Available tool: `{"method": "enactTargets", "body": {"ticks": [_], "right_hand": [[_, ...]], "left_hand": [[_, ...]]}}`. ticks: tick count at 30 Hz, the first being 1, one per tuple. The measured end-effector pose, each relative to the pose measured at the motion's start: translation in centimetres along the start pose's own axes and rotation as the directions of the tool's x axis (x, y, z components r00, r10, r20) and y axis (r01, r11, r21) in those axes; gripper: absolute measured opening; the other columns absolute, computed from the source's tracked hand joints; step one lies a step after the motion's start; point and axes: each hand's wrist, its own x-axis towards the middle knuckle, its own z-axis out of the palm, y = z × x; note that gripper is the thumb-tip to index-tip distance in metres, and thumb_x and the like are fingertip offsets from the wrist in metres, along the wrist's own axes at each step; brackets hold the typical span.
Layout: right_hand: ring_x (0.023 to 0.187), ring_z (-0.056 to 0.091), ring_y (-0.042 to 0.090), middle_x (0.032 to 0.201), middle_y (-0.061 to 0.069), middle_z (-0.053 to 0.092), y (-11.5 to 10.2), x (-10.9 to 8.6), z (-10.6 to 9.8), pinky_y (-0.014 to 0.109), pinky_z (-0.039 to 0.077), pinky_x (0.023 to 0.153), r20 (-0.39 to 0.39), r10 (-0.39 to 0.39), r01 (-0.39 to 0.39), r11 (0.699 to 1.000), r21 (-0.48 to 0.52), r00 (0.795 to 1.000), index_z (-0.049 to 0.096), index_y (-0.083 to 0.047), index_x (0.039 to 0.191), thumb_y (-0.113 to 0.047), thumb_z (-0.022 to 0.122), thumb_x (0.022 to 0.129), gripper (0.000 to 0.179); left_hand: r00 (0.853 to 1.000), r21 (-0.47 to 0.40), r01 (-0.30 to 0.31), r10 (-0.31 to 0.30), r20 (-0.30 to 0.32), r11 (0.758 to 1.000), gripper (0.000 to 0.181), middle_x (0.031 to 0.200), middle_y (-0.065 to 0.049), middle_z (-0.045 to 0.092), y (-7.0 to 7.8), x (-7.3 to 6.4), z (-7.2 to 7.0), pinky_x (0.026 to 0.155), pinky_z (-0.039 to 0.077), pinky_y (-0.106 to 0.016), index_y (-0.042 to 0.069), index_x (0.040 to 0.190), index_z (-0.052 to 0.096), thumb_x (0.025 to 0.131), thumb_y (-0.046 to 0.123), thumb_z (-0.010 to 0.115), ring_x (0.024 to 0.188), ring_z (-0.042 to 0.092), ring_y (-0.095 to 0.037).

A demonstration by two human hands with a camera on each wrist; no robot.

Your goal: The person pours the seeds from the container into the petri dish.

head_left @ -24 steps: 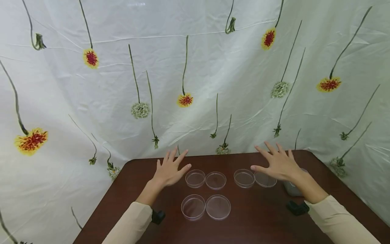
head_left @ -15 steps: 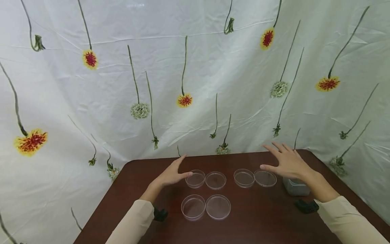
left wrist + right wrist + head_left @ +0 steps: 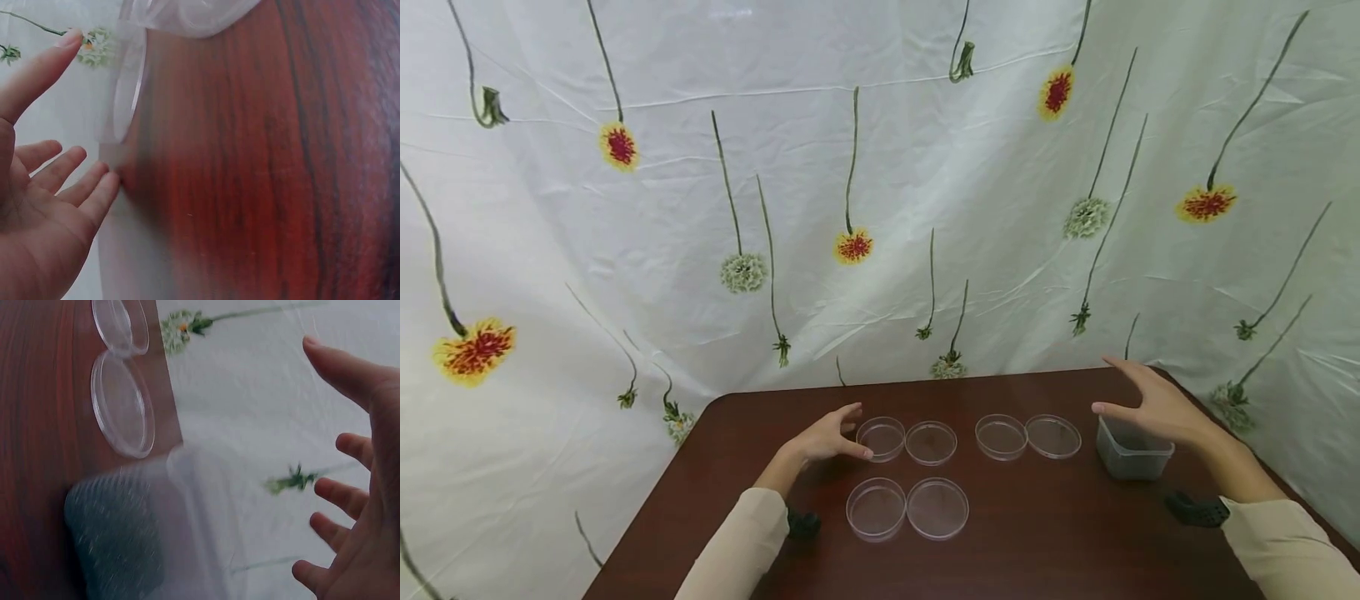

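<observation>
My left hand [image 3: 824,437] reaches to the left edge of a clear petri dish [image 3: 882,442] at the back left, thumb and fingers spread to either side of its rim. In the left wrist view the fingers are loosely bent with nothing between them. On the right, my right hand [image 3: 1165,408] hovers over a clear plastic tub [image 3: 1135,463], thumb held apart from the fingers. The right wrist view shows dark, greenish small contents [image 3: 115,537] through the tub wall; the hand there holds nothing.
Beside the left dish is another dish [image 3: 931,443]. Two dishes, one left [image 3: 1001,438] and one right [image 3: 1054,437], sit farther right. A front pair includes a left dish [image 3: 876,509] and a right dish [image 3: 937,509]. Behind the brown table [image 3: 1037,542] hangs a flowered cloth [image 3: 880,183].
My left hand has lowered from above the table to the back-left dish, its fingers bending. My right hand has moved right, from over the rightmost dish to above the tub.
</observation>
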Motion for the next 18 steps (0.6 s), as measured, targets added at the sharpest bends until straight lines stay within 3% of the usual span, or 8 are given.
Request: {"method": "enactTargets", "body": {"ticks": [3,6,10,14,16,18], "right_hand": [[0.141,0.020,0.062,0.159,0.038,0.020,1.3,-0.5,0.1,0.080,0.027,0.097,0.019,0.053,-0.055,0.994,0.096,0.998,0.018,0.000,0.164,-0.043,0.073,0.096,0.097],[0.143,0.012,0.064,0.161,0.040,0.010,2.8,-1.1,0.4,0.082,0.024,0.097,0.072,0.104,-0.119,0.958,0.261,0.992,0.007,0.000,0.165,-0.036,0.071,0.099,0.098],[0.143,0.006,0.066,0.162,0.040,0.000,5.1,-2.0,1.2,0.083,0.021,0.099,0.145,0.090,-0.151,0.857,0.493,0.985,-0.009,-0.002,0.164,-0.020,0.065,0.104,0.097],[0.142,0.002,0.067,0.162,0.038,-0.004,6.8,-2.8,2.3,0.085,0.015,0.097,0.194,0.023,-0.141,0.769,0.623,0.981,-0.017,-0.009,0.163,-0.008,0.061,0.103,0.099],[0.149,0.008,0.055,0.164,0.031,0.002,7.3,-3.0,2.7,0.083,0.017,0.099,0.206,-0.003,-0.135,0.744,0.655,0.979,-0.015,-0.014,0.165,-0.006,0.061,0.103,0.098],[0.154,0.017,0.025,0.164,0.016,0.016,7.9,-3.1,3.0,0.073,0.025,0.105,0.205,-0.030,-0.119,0.727,0.676,0.978,-0.013,-0.018,0.166,-0.005,0.060,0.103,0.098]], "left_hand": [[1.000,-0.012,0.011,-0.011,0.009,1.000,0.103,0.163,-0.025,0.029,-0.7,-0.1,-0.1,0.112,0.036,-0.060,-0.005,0.161,0.022,0.085,0.015,0.088,0.147,0.032,-0.047],[1.000,-0.014,0.014,-0.014,0.003,1.000,0.100,0.161,-0.026,0.034,-1.1,-0.1,0.0,0.112,0.036,-0.059,-0.006,0.160,0.025,0.085,0.015,0.088,0.146,0.033,-0.046],[1.000,-0.022,0.004,-0.004,0.008,1.000,0.097,0.158,-0.025,0.039,-1.3,0.2,0.0,0.113,0.034,-0.060,-0.006,0.159,0.029,0.085,0.015,0.088,0.146,0.034,-0.045],[1.000,-0.015,0.002,-0.002,0.012,1.000,0.094,0.156,-0.024,0.042,-1.2,0.4,0.0,0.113,0.033,-0.061,-0.005,0.158,0.034,0.085,0.016,0.089,0.146,0.034,-0.045],[1.000,-0.004,0.005,-0.005,0.005,1.000,0.092,0.155,-0.022,0.045,-1.1,0.4,0.1,0.113,0.032,-0.061,-0.004,0.157,0.037,0.084,0.017,0.089,0.145,0.035,-0.045],[1.000,0.000,0.008,-0.008,-0.002,1.000,0.089,0.154,-0.022,0.046,-1.0,0.3,0.1,0.114,0.031,-0.061,-0.003,0.156,0.039,0.085,0.017,0.089,0.146,0.034,-0.045]]}}
